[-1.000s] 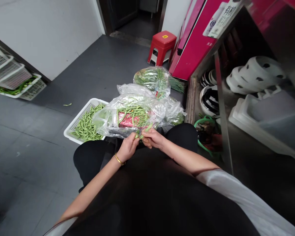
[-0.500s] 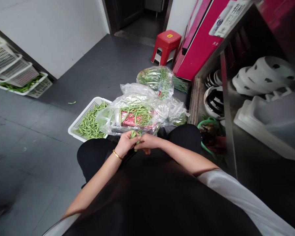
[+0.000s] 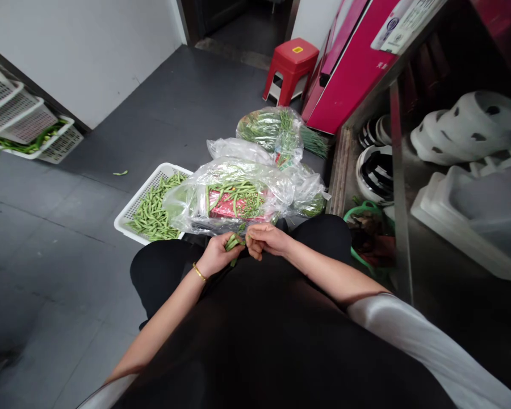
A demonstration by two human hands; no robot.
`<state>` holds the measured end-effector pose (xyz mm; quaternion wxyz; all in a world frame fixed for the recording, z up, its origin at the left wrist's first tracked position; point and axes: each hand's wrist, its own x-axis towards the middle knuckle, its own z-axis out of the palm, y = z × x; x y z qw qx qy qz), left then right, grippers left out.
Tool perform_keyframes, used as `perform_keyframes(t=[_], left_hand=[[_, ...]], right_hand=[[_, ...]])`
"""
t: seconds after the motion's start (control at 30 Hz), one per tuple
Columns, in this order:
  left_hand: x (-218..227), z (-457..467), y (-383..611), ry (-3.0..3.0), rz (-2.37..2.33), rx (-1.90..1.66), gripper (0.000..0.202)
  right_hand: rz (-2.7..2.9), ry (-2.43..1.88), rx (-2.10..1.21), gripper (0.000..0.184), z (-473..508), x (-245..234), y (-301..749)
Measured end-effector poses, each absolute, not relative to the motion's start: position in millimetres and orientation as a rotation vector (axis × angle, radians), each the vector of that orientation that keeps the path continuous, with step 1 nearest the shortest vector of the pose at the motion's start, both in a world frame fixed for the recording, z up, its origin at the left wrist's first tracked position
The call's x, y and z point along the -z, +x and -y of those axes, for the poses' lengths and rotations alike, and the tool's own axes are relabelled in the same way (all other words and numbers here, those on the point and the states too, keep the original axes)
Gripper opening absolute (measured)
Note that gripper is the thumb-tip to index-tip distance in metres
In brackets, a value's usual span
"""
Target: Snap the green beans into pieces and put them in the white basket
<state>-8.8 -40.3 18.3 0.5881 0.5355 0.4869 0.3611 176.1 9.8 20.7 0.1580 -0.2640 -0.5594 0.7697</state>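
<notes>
Over my lap, my left hand [image 3: 218, 255] is closed around a small bunch of green bean pieces [image 3: 232, 243]. Touching it, my right hand [image 3: 266, 240] pinches the end of the same beans. Just beyond my knees lies a clear plastic bag [image 3: 238, 196] holding long green beans over something red. A white perforated basket [image 3: 133, 208] with several cut bean pieces sits on the floor to the left of the bag.
A second bag of long beans [image 3: 267, 126] lies farther back, near a red stool [image 3: 291, 65] and a pink cabinet [image 3: 352, 67]. A steel shelf with bowls [image 3: 377, 167] and white trays [image 3: 472, 204] stands on the right. Stacked white baskets [image 3: 23, 128] sit far left.
Both hands drew slightly back toward my lap with the beans. The view tilted a little, shifting the floor items.
</notes>
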Motion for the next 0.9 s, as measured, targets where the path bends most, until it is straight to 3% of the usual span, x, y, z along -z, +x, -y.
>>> perform_keyframes(t=[0.07,0.13,0.23,0.3,0.4,0.6,0.8,0.9], left_hand=[[-11,37,-16,0.962,-1.041,-0.969,0.018],[-3,32,-27,0.631,-0.905,-1.104,0.020],[4,26,-42,0.337,-0.786,-1.124,0.028],[5,24,-46,0.308,-0.803,-1.060,0.037],[5,23,-42,0.333,-0.829,-1.060,0.032],[14,23,-36,0.192,-0.925,-1.036,0.027],[28,10,-9,0.030,-0.945,-0.927,0.024],[20,1,10,0.080,-0.906,-0.984,0.021]], right_hand=[[1.690,-0.702,-2.310,0.051,-13,-17,178],[2.186,-0.742,-2.272,0.046,-22,-16,179],[2.908,-1.106,-1.437,0.034,-48,-14,167],[2.965,-1.318,-0.818,0.033,-69,-8,146],[2.961,-1.411,-0.459,0.036,-101,6,104],[3.028,-1.332,-0.439,0.027,-107,12,80],[2.626,-0.952,-0.610,0.037,-24,-4,141],[2.400,-0.975,-0.675,0.035,0,-7,165]])
